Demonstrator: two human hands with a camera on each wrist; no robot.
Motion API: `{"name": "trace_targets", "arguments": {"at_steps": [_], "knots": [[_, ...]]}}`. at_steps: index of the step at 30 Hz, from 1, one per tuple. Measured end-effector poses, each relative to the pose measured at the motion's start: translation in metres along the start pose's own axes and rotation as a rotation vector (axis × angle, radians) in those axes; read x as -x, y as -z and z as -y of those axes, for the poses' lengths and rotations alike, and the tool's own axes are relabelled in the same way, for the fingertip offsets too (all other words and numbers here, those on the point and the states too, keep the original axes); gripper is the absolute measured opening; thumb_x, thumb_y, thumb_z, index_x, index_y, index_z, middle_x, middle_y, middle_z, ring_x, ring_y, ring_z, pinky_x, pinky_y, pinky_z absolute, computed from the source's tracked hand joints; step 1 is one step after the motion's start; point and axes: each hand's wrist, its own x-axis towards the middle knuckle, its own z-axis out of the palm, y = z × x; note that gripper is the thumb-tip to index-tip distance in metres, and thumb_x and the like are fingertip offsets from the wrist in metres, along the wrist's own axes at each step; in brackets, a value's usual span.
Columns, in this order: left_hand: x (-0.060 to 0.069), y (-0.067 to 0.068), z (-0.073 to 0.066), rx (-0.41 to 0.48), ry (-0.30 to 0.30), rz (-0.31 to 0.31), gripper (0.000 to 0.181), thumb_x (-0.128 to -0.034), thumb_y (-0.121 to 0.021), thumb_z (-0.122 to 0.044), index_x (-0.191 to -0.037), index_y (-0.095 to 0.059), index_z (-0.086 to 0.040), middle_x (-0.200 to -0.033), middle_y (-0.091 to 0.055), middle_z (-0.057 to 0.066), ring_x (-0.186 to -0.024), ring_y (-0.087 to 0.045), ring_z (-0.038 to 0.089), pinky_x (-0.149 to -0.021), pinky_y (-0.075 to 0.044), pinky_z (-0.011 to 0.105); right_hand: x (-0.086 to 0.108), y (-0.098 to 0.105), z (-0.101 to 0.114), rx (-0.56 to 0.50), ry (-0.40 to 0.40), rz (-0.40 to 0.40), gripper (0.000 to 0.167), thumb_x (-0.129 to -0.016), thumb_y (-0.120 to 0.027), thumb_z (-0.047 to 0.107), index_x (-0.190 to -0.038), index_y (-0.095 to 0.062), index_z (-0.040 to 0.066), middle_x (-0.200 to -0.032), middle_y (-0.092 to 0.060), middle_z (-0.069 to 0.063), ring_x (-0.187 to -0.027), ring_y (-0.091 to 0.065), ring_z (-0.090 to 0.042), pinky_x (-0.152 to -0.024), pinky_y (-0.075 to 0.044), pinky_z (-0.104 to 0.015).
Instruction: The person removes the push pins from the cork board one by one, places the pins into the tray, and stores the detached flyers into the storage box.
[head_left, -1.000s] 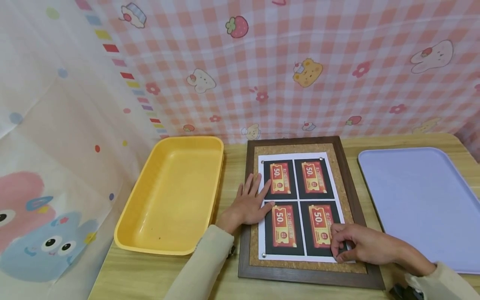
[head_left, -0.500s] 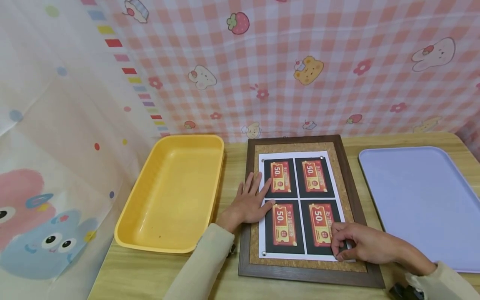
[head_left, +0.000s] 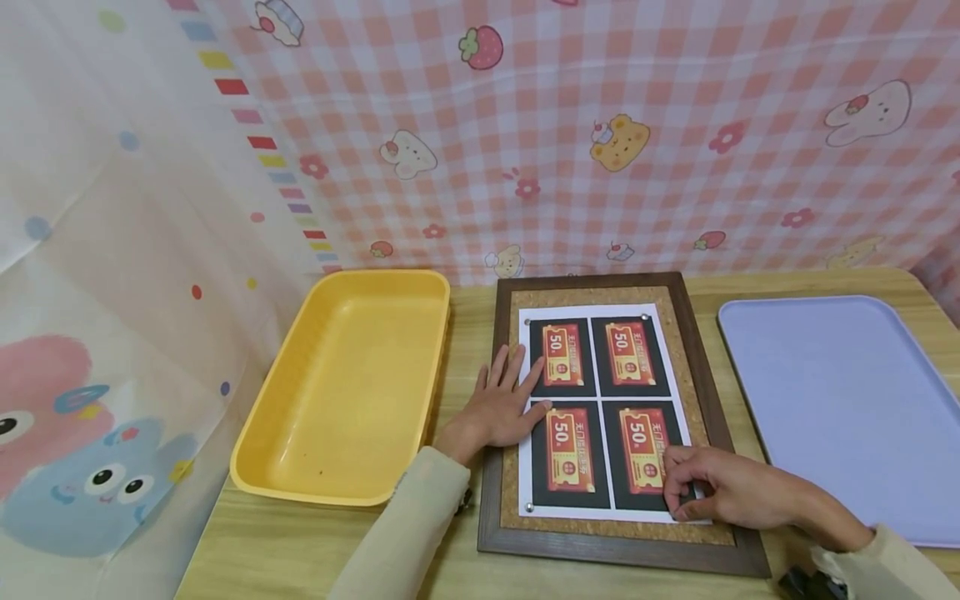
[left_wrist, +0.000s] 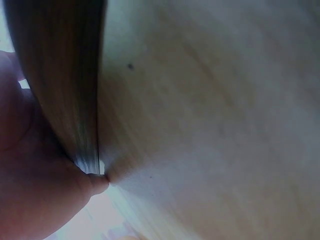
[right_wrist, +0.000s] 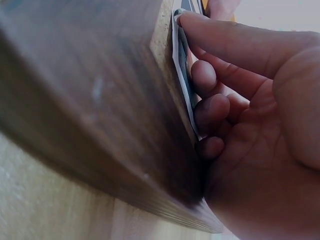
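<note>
A white sheet (head_left: 597, 400) printed with several red-and-yellow coupons on black lies on a cork board (head_left: 592, 297) with a dark wooden frame (head_left: 600, 546). Silver thumbtacks show at its upper left (head_left: 527, 322), upper right (head_left: 645, 317) and lower left corners. My left hand (head_left: 493, 414) rests spread over the sheet's left edge and the frame. At the sheet's lower right corner, my right hand (head_left: 712, 490) has curled fingers, thumb and index tips together on a small thumbtack (right_wrist: 178, 12), mostly hidden by the fingertips. In the left wrist view, the frame's side (left_wrist: 65, 75) stands beside the palm.
To the left of the board is a deep yellow tray (head_left: 352, 400). A flat lavender tray (head_left: 840, 400) lies to the right, partly behind the right forearm. A pink checked cloth (head_left: 555, 125) hangs behind the wooden table (head_left: 300, 550).
The view has shifted very slightly. Both hands, the sheet and the board stay in the same places.
</note>
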Motion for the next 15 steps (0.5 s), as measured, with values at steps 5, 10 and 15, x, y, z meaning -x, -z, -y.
{"name": "trace_targets", "arguments": {"at_steps": [5,10,15], "knots": [[-0.0003,0.0,0.0008,0.0,-0.001,-0.003,0.07,-0.1029,-0.028,-0.059,-0.16,0.001,-0.03,-0.166,0.016,0.002,-0.151,0.02,0.026,-0.122,0.0,0.052,-0.001,0.0002,0.0016,0.018,0.001,0.0,0.011,-0.094,-0.067,0.016,-0.089,-0.069,0.025,-0.087,-0.052,0.006,-0.077,-0.047,-0.001,-0.064,-0.046,-0.019],[-0.0012,-0.0008,0.001,0.007,0.012,0.015,0.071,-0.1026,-0.028,-0.059,-0.16,0.003,-0.031,-0.166,0.019,0.001,-0.15,0.024,0.024,-0.122,0.002,0.052,-0.0015,-0.0004,0.0022,0.045,0.03,0.0,0.013,-0.095,-0.066,0.012,-0.09,-0.068,0.024,-0.087,-0.051,0.005,-0.078,-0.047,-0.004,-0.064,-0.045,-0.019],[-0.0024,-0.0013,0.001,0.011,0.024,0.031,0.071,-0.1022,-0.026,-0.06,-0.159,0.006,-0.033,-0.165,0.022,-0.002,-0.149,0.027,0.022,-0.122,0.004,0.05,-0.0023,-0.0005,0.0026,0.085,0.05,0.005,0.014,-0.095,-0.065,0.012,-0.089,-0.066,0.025,-0.086,-0.048,0.004,-0.079,-0.044,-0.002,-0.064,-0.044,-0.019]]}}
